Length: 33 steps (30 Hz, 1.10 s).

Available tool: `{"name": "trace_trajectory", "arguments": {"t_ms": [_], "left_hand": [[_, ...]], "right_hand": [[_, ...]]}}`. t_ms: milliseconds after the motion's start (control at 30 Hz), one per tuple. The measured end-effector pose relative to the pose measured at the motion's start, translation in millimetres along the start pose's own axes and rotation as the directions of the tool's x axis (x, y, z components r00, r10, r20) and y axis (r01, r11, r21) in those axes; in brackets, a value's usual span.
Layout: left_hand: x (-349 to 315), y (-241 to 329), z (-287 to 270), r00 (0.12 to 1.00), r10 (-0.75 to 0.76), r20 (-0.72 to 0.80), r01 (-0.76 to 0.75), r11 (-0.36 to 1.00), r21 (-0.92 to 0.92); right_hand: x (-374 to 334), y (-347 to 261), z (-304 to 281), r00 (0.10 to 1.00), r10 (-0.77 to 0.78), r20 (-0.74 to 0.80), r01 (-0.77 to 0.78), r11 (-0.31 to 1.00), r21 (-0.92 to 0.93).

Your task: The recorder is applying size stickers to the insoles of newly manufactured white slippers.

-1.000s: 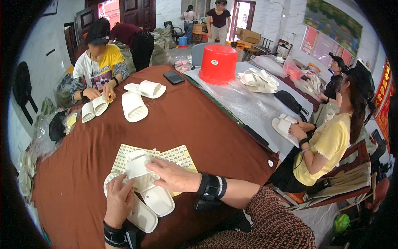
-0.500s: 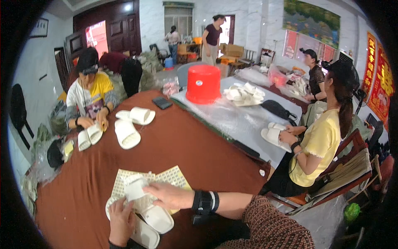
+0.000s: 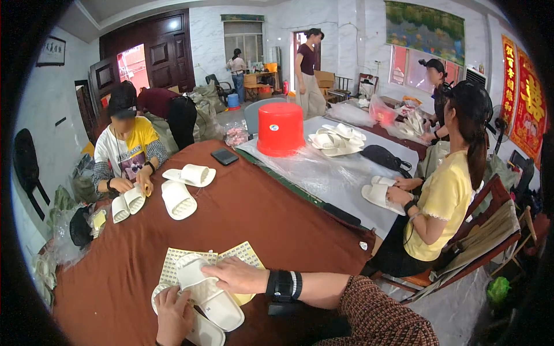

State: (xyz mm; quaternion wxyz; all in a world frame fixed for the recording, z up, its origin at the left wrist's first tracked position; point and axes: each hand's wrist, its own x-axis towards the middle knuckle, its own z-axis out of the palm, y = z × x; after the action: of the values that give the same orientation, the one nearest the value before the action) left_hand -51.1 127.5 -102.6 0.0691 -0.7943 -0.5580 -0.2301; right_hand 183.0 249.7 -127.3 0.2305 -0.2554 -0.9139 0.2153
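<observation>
Two white slippers lie at the table's near edge, one partly on the other. My right hand point(image 3: 238, 275) is closed on the strap of the upper slipper point(image 3: 224, 311), thumb and fingers at its side. A small dark mark shows on that slipper's insole. My left hand point(image 3: 175, 314) has its fingers curled at the strap's left edge, over the lower slipper point(image 3: 206, 333), which it partly hides. Under the slippers' far end lie a sticker sheet point(image 3: 173, 262) and a second yellowish sticker sheet point(image 3: 247, 254), both with rows of small labels.
On the brown-covered table point(image 3: 277, 225) are a pair of white slippers point(image 3: 179, 200) and a dark phone-like object point(image 3: 224, 156). Co-workers handle slippers at left and right. A red bucket point(image 3: 281, 130) and a slipper pile point(image 3: 336, 140) stand on the plastic-covered table.
Both hands stay at the slippers, with the fingers slightly shifted. The mark on the upper insole shows more plainly. The view has tilted a little, and the standing person in back has moved right.
</observation>
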Motion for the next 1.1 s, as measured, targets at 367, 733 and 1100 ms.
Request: {"name": "trace_trajectory", "arguments": {"t_ms": [367,733,1100], "left_hand": [[2,-3,-4,0.997,0.074,-0.037,-0.072,0.995,0.072],[3,-1,-3,0.999,0.025,-0.046,-0.025,1.000,-0.005],[4,-3,-3,0.997,0.020,-0.079,-0.023,0.999,-0.037]], "right_hand": [[-1,-6,-3,0.998,0.016,0.054,-0.012,0.997,-0.075],[0,-8,-5,0.995,0.025,0.096,-0.019,0.998,-0.067],[0,0,11,0.989,-0.051,-0.137,0.039,0.995,-0.087]]}}
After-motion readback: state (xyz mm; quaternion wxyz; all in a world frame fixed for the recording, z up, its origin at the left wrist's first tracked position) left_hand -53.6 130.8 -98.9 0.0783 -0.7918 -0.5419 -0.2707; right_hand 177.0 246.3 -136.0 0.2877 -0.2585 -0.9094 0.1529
